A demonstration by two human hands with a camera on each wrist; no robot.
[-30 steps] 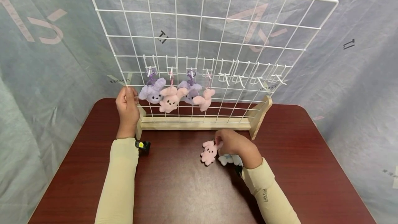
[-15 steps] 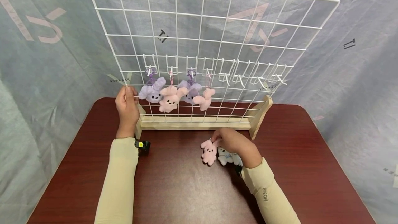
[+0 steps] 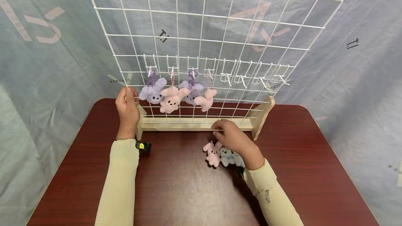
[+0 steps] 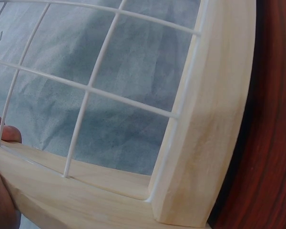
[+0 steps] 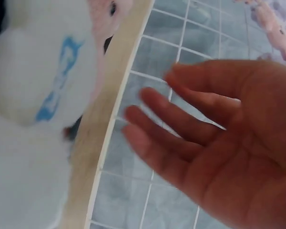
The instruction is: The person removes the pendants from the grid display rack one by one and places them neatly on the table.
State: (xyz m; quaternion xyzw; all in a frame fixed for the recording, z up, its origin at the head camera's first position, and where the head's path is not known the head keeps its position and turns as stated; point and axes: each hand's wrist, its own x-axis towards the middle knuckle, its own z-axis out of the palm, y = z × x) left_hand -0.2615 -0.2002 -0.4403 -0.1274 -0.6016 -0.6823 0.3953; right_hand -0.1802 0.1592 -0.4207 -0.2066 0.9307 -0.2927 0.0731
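My left hand [image 3: 128, 111] grips the left edge of a white wire grid rack [image 3: 205, 13] on a wooden stand; in the left wrist view its fingertips [image 4: 9, 133] curl round the wood. My right hand [image 3: 235, 138] is held over the table just in front of the stand, fingers loosely bent and apart, with nothing between them. Below it lie a pink bunny plush keychain [image 3: 213, 157], a white plush with a blue bow [image 3: 225, 159] and another white plush [image 3: 239, 160], partly hidden by the hand. In the right wrist view the blue bow [image 5: 62, 78] shows close up.
Two purple bunny plushes [image 3: 153, 93] and two pink ones [image 3: 172, 101] hang from hooks on the rack's left half. Several bare white hooks [image 3: 241, 80] are on the right half. The wooden base bar [image 3: 188, 126] stands on the dark red table [image 3: 182, 184].
My right hand has let go of the pink bunny plush and moved up and back toward the stand. The plush now leans against the white one. My left hand keeps its grip on the rack.
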